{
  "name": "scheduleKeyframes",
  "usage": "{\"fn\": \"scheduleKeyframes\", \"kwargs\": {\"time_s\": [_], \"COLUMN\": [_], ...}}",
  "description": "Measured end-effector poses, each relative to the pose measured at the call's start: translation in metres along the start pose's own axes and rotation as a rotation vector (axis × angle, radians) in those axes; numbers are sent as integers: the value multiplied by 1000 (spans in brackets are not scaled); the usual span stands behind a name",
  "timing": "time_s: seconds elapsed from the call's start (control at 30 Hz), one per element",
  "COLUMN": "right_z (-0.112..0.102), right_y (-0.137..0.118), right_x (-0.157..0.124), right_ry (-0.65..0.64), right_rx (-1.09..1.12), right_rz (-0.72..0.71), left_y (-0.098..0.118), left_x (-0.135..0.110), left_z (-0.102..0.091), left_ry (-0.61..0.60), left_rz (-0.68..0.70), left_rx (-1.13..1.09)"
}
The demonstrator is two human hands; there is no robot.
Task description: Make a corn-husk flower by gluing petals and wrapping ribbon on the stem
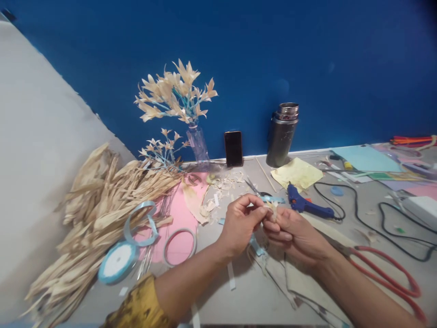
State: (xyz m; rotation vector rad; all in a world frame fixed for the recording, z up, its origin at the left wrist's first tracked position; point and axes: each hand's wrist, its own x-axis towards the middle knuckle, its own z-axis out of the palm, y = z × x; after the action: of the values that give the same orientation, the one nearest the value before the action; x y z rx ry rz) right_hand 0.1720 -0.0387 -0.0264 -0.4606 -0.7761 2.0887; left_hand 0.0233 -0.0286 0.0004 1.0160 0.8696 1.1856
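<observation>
A small pale corn-husk flower piece (272, 207) sits between the fingertips of the 2 hands, above the grey table (211, 300) and in front of the person. It lies just to the right of the left hand (242, 225) and up and to the left of the right hand (297, 232), so neither is clearly nearer: the fingers of each meet at it. The left hand pinches at its near side with thumb and forefinger; the right hand holds it between thumb and curled fingers. Its pale tips point upward, roughly away from the tabletop, while its lower end is hidden in the fingers, so its full long axis cannot be told. Below the hands lies a light-blue ribbon piece (256, 246); whether it joins the flower piece cannot be made out.

Around this meeting point, the blue glue gun (309, 205) lies beyond the right hand and nearer to it than to the left, its long axis slanting from upper left to lower right. The small scissors (252, 187) lie just past the fingers, blades toward the upper left. The red-handled scissors (385, 273) lie beside the right forearm, handles to its right. Well to the left, past the left forearm, are the ribbon spool (118, 262) and the dried corn husks (102, 205).
</observation>
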Motion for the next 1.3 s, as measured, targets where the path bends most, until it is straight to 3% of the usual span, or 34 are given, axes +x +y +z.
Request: {"fn": "scheduleKeyframes", "kwargs": {"time_s": [0.23,0.43,0.57,0.83,0.97,1.1,1.3], "right_z": [0,3,2,3,6,6,8], "right_y": [-1,-5,-2,3,7,8,6], "right_x": [0,0,3,4,4,5,4], "right_ry": [-28,45,197,586,700,703,639], "right_rx": [58,-58,-201,-699,-892,-999,-979], "right_rz": [-7,-121,-215,-445,-516,-560,-601], "left_y": [-8,-7,-9,-8,-10,-11,-13], "left_x": [0,0,-1,-2,-2,-3,-4], "left_z": [-1,-2,-2,0,2,4,3], "left_ry": [-35,-80,-94,34,58,57,18], "left_rz": [-77,-96,-94,-104,-136,-173,-183], "left_rx": [-219,-303,-298,-237,-206,-217,-247]}}
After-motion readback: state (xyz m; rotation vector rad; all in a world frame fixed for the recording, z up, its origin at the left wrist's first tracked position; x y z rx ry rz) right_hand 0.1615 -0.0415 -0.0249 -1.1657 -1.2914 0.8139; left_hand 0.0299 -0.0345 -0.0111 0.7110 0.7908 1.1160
